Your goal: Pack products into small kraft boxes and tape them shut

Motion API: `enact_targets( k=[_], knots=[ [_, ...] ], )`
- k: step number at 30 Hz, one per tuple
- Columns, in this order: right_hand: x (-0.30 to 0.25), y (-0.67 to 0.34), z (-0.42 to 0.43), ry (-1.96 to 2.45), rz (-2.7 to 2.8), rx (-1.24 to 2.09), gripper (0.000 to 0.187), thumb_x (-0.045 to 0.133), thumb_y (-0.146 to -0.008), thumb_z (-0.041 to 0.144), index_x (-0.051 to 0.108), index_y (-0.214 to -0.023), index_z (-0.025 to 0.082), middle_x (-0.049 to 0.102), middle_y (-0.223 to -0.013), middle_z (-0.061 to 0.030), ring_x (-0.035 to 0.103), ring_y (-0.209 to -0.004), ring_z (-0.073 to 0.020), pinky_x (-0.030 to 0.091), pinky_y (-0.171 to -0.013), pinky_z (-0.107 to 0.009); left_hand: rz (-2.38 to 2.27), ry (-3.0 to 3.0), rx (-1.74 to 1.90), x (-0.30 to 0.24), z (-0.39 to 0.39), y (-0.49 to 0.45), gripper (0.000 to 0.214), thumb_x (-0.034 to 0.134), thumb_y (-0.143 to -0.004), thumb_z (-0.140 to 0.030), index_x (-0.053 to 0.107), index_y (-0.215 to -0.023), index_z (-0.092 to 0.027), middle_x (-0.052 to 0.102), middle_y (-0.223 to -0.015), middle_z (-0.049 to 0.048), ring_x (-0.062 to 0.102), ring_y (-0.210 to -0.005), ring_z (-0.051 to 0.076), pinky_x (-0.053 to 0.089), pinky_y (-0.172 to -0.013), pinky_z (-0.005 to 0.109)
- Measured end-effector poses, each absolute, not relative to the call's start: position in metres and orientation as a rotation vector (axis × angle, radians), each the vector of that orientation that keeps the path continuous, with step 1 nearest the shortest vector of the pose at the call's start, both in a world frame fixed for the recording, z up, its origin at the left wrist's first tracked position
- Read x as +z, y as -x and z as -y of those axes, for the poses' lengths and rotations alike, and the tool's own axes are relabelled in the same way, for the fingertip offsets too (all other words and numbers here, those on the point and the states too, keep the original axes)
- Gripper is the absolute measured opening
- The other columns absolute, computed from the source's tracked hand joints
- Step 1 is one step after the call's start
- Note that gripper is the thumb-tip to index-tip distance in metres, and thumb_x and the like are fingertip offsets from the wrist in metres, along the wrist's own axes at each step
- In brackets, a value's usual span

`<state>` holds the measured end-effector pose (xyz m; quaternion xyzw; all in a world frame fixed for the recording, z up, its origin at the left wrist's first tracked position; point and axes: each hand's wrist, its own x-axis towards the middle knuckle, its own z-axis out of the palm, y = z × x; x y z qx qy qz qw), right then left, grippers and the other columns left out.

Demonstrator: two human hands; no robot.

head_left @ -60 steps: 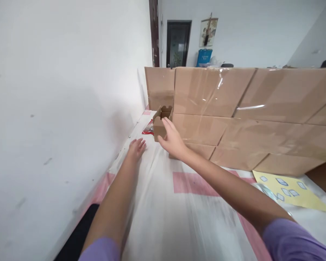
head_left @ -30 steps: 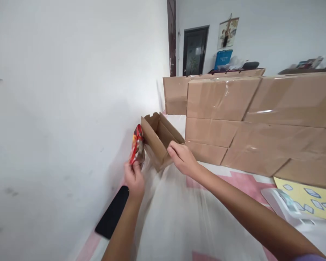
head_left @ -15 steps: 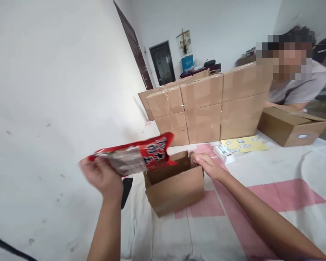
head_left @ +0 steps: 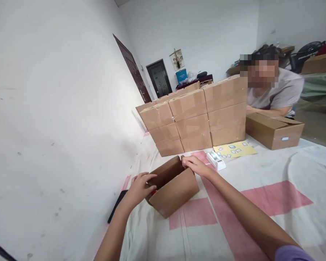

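Note:
An open-topped cardboard box (head_left: 176,192) stands tilted on the cloth in front of me. My right hand (head_left: 194,165) is closed on its far right rim, fingers over the edge. At the left end of the box, my left hand (head_left: 141,188) is open, with thumb and fingers apart over the opening. Just below the left thumb a small red bit of the packet (head_left: 153,192) shows inside the box. The rest of the packet is hidden by the box wall and the hand.
Stacked taped cartons (head_left: 190,119) form a wall behind the box. A white device (head_left: 216,161) and a yellow sheet with stickers (head_left: 235,149) lie to the right. Another carton (head_left: 275,132) stands by a person (head_left: 277,90) leaning there. A black flat object (head_left: 116,206) lies left, near the wall.
My left hand has lowered the red packet into the box and let go of it. My right hand still holds the rim. The view has shifted, and the box sits more slanted.

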<state>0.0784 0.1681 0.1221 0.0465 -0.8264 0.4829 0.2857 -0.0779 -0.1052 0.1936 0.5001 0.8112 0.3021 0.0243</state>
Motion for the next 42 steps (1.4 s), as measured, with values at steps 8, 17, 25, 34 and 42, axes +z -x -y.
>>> enact_targets(
  k=[8,17,25,34,42],
  knots=[
    [0.105,-0.075,-0.145,0.04,1.623,1.016,0.017,0.052,-0.096,0.034,0.059,-0.087,0.021,0.064,-0.086,-0.0047,0.057,-0.073,-0.0181,0.044,-0.067,-0.031,-2.64,-1.098,1.766,0.123,0.115,0.059,0.059,0.037,-0.097,-0.062,0.053,-0.138,-0.022,0.057,-0.135,0.015,0.058,-0.121,0.027,0.052,-0.098,0.046],
    [0.099,-0.072,-0.14,0.06,1.933,1.163,0.019,0.053,-0.093,0.03,0.054,-0.077,0.021,0.056,-0.062,0.0024,0.053,-0.059,-0.0149,0.039,-0.06,-0.028,-2.277,-1.236,1.72,0.081,0.108,0.049,0.065,0.041,-0.096,-0.063,0.046,-0.146,-0.021,0.063,-0.137,0.0149,0.054,-0.135,0.029,0.043,-0.114,0.048],
    [0.117,-0.067,-0.134,0.318,2.117,0.671,0.04,0.062,-0.085,0.026,0.052,-0.123,0.019,0.067,-0.114,-0.0124,0.061,-0.108,-0.0288,0.051,-0.085,-0.041,-2.513,-1.329,1.546,0.094,0.091,0.08,0.074,0.048,-0.094,-0.034,0.016,-0.16,-0.022,0.024,-0.166,0.0132,0.013,-0.157,0.029,0.016,-0.126,0.055],
    [0.127,-0.097,-0.142,0.133,2.362,0.754,0.011,0.061,-0.087,0.021,0.071,-0.093,0.021,0.075,-0.095,-0.0058,0.066,-0.093,-0.0236,0.049,-0.089,-0.039,-2.888,-1.733,0.571,0.124,0.09,0.045,0.042,0.043,-0.1,-0.045,0.063,-0.134,-0.033,0.069,-0.112,0.0069,0.06,-0.108,0.028,0.029,-0.115,0.058],
    [0.095,-0.186,-0.27,1.214,1.859,1.119,0.019,0.059,-0.083,0.026,0.075,-0.084,0.018,0.074,-0.109,-0.0097,0.064,-0.095,-0.022,0.047,-0.082,-0.031,-3.067,-1.73,0.315,0.112,0.072,0.032,0.065,0.054,-0.087,-0.068,0.062,-0.138,-0.028,0.061,-0.114,0.0136,0.053,-0.108,0.033,0.041,-0.103,0.052]
  ],
)
